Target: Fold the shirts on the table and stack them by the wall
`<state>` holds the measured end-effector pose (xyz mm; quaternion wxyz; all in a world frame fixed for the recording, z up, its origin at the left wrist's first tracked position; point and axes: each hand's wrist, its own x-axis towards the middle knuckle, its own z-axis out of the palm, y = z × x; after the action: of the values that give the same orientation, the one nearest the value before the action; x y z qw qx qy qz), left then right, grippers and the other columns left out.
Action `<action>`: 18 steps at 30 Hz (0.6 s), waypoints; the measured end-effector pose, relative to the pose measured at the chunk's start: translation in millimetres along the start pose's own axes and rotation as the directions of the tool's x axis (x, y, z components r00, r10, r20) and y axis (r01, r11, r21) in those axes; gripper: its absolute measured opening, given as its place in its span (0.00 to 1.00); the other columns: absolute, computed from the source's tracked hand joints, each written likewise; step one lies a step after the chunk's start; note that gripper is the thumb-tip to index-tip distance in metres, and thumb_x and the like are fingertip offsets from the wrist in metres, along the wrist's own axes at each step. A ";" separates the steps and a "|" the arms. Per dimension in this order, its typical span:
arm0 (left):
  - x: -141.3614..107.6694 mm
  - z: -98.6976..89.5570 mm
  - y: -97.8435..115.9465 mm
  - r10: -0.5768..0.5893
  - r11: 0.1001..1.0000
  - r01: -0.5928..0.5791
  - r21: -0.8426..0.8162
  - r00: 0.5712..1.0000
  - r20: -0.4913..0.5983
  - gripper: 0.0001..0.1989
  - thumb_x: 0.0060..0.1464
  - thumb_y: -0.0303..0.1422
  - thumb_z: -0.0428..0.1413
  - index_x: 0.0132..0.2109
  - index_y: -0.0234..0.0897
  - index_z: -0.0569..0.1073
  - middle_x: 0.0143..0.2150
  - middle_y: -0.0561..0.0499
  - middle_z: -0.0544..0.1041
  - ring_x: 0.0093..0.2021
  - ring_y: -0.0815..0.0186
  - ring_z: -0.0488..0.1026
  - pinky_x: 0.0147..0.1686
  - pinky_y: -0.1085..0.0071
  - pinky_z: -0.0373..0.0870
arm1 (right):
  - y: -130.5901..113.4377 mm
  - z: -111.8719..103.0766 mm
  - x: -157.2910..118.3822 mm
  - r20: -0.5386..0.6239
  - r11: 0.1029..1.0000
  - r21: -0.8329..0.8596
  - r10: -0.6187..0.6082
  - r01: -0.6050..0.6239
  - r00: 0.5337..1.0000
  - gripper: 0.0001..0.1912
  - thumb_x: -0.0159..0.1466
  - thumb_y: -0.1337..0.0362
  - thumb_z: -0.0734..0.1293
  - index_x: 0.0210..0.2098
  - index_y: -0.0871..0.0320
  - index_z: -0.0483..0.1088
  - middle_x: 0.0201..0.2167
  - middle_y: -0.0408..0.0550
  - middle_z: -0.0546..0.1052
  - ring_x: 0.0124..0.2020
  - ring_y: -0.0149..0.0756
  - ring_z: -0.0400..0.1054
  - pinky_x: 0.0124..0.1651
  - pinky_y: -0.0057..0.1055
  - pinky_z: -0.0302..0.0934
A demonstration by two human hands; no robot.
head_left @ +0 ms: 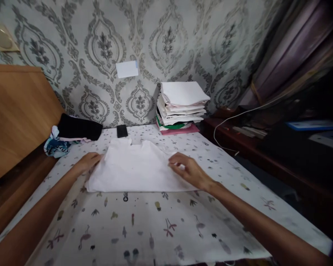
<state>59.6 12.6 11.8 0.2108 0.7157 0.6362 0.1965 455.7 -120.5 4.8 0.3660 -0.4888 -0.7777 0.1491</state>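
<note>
A white shirt [135, 166] lies folded across the middle of the bed-like surface, its neckline toward the wall and a straight fold facing me. At its left edge, my left hand [89, 162] has its fingers closed on the fabric, the fingertips partly hidden. My right hand [191, 171] is over the shirt's right side, thumb and fingers curled together on the cloth there. Behind the shirt, to the right, stands a tall stack of folded clothes [183, 94], mostly white, with green and pink pieces low down.
A patterned white sheet [144, 229] covers the surface. Near the wall lie a black phone-like object [122, 130], a black folded cloth [79, 127] and a crumpled blue patterned cloth [55, 146]. Wooden furniture [19, 111] borders the left; a dark red desk [238, 136] with a white cable [230, 118] borders the right.
</note>
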 end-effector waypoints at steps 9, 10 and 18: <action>-1.9 21.4 42.2 0.182 0.983 -0.182 0.000 0.981 -0.069 0.09 0.49 0.40 0.52 0.33 0.40 0.69 0.36 0.48 0.75 0.41 0.59 0.72 0.41 0.68 0.67 | -16.9 69.7 61.2 0.204 0.993 0.008 -0.117 0.118 0.972 0.18 0.65 0.66 0.63 0.54 0.57 0.69 0.56 0.56 0.70 0.56 0.44 0.68 0.58 0.43 0.64; -14.1 13.9 48.7 0.268 0.960 -0.269 -0.071 0.963 -0.021 0.10 0.50 0.42 0.52 0.33 0.39 0.69 0.39 0.48 0.75 0.44 0.59 0.72 0.44 0.68 0.67 | -11.4 71.0 67.6 0.190 0.994 -0.048 -0.086 0.097 0.978 0.21 0.65 0.67 0.63 0.58 0.58 0.67 0.59 0.58 0.68 0.61 0.46 0.63 0.62 0.47 0.60; -130.8 -44.4 63.0 0.596 0.796 -0.261 -0.546 0.496 0.632 0.08 0.52 0.36 0.56 0.27 0.40 0.68 0.33 0.47 0.77 0.40 0.55 0.74 0.47 0.60 0.70 | 15.3 41.5 70.8 0.432 0.999 -0.027 0.053 -0.045 0.900 0.27 0.56 0.59 0.73 0.54 0.57 0.72 0.60 0.57 0.70 0.64 0.53 0.60 0.65 0.50 0.52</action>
<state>72.5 -121.4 81.9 0.5414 0.8094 0.2254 0.0323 418.0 -46.3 -2.8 0.1766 -0.4659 -0.8282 0.2566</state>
